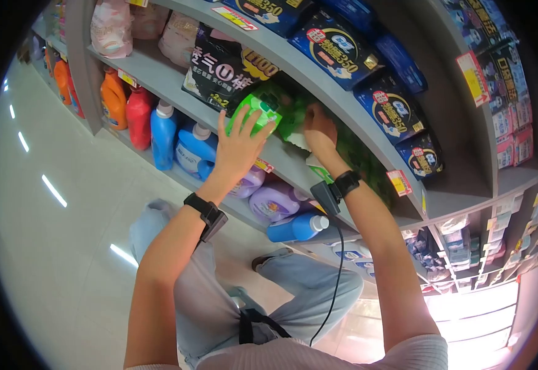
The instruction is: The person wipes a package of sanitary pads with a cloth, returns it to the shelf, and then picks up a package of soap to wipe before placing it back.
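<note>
My left hand (244,143) lies with spread fingers against the front of a bright green package (258,115) on the middle shelf. Deeper in the same shelf, my right hand (321,128) has its fingers bent against another green package (290,117); its fingertips are partly hidden. A white edge shows just below that hand. Left of the green packages leans a black package (219,71) with white and gold lettering. Both wrists carry black straps with small boxes.
Blue and purple detergent bottles (272,202) line the bottom shelf, with red and orange ones farther left. Dark blue boxes (330,49) fill the shelf above, whose grey edge (343,102) overhangs my right hand. A black cable (336,277) hangs from my right wrist.
</note>
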### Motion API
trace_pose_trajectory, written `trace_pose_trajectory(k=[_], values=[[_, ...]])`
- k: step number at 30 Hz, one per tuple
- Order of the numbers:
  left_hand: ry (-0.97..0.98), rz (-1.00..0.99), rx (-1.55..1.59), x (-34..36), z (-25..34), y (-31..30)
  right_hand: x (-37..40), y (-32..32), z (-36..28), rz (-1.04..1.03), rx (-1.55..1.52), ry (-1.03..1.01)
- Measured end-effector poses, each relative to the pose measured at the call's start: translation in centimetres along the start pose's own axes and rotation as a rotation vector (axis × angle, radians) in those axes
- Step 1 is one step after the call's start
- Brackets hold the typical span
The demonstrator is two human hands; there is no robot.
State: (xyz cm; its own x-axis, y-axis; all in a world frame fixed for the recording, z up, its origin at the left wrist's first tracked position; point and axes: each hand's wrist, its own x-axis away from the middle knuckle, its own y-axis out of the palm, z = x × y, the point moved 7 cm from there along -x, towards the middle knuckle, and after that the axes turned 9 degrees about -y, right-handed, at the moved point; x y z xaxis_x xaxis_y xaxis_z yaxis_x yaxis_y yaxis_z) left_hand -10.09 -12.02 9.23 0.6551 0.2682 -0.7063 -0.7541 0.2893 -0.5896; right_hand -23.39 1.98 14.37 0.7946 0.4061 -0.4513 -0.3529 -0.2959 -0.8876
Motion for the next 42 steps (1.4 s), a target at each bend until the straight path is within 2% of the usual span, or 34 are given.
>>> trace_pose_trajectory(k=[2, 4, 7, 8, 9, 10, 12, 13, 15, 17, 19, 20, 22, 23, 24, 28, 30, 31, 34, 35, 37, 39, 41, 42], values=[[-0.001, 0.004, -0.002, 0.0, 0.1, 0.1, 2.0, -1.5, -0.2, -0.043, -0.036, -0.032], [-0.002, 0.012, -0.006, 0.0, 0.4, 0.0, 3.7, -2.6, -0.6, -0.069, 0.018, -0.155], [0.001, -0.002, 0.042, 0.1, 0.9, -0.7, 5.8, -4.5, -0.3, -0.056, 0.018, -0.101], [0.012, 0.000, 0.177, 0.5, 1.6, -1.6, 6.8, -5.0, -0.4, -0.059, 0.011, -0.101], [0.026, 0.001, 0.315, 0.8, 2.3, -2.5, 7.8, -6.3, -0.5, 0.047, -0.080, -0.102], [0.031, -0.005, 0.311, 1.2, 3.1, -3.0, 8.8, -7.5, -0.6, 0.156, -0.170, -0.099], [0.086, -0.011, 0.593, 2.6, 5.3, -4.4, 10.3, -8.4, -1.2, 0.181, -0.168, -0.148], [0.090, -0.021, 0.592, 3.5, 6.2, -4.7, 11.2, -8.9, -1.8, 0.255, -0.222, -0.238], [-0.107, -0.211, 0.769, 5.2, 6.7, -4.0, 12.9, -10.3, -3.4, 0.350, -0.248, -0.417], [-0.121, -0.309, 0.722, 6.1, 6.9, -3.9, 14.6, -10.9, -4.1, 0.328, -0.251, -0.430], [-0.140, -0.396, 0.663, 6.6, 6.5, -3.2, 16.2, -10.9, -5.1, 0.329, -0.211, -0.540], [-0.168, -0.459, 0.728, 7.1, 6.1, -2.3, 16.8, -10.9, -5.6, 0.327, -0.223, -0.531], [-0.201, -0.530, 0.780, 7.9, 5.7, -1.5, 17.7, -10.8, -7.4, 0.223, -0.248, -0.569], [-0.277, -0.527, 0.891, 8.2, 5.3, -1.3, 18.2, -10.4, -8.1, 0.143, -0.249, -0.595], [-0.354, -0.520, 1.000, 8.4, 4.9, -1.1, 18.7, -10.2, -8.4, 0.145, -0.263, -0.590], [-0.338, -0.605, 1.081, 9.0, 4.0, 0.3, 19.2, -8.9, -9.1, -0.015, -0.352, -0.448], [-0.295, -0.652, 1.015, 8.7, 4.0, 0.1, 18.8, -10.7, -8.2, 0.148, -0.502, -0.255], [-0.290, -0.653, 1.012, 8.6, 3.9, 0.1, 18.5, -11.3, -8.0, 0.153, -0.503, -0.254], [-0.316, -0.649, 1.090, 8.6, 4.3, 0.0, 19.6, -15.7, -4.7, 0.565, -0.435, -0.093], [-0.332, -0.698, 1.120, 8.7, 4.4, 0.1, 19.5, -16.0, -4.4, 0.570, -0.417, -0.081], [-0.350, -0.793, 1.133, 8.6, 5.0, -0.2, 19.1, -15.2, -3.5, 0.511, -0.477, 0.115], [-0.293, -0.752, 1.155, 8.6, 5.5, -0.2, 18.5, -13.1, -6.8, 0.151, -0.524, -0.085], [-0.241, -0.707, 1.172, 8.7, 5.6, -0.4, 19.0, -11.8, -10.7, -0.062, -0.265, -0.421], [-0.290, -0.700, 1.211, 8.8, 5.3, -0.3, 19.0, -11.9, -10.4, -0.063, -0.259, -0.416]])
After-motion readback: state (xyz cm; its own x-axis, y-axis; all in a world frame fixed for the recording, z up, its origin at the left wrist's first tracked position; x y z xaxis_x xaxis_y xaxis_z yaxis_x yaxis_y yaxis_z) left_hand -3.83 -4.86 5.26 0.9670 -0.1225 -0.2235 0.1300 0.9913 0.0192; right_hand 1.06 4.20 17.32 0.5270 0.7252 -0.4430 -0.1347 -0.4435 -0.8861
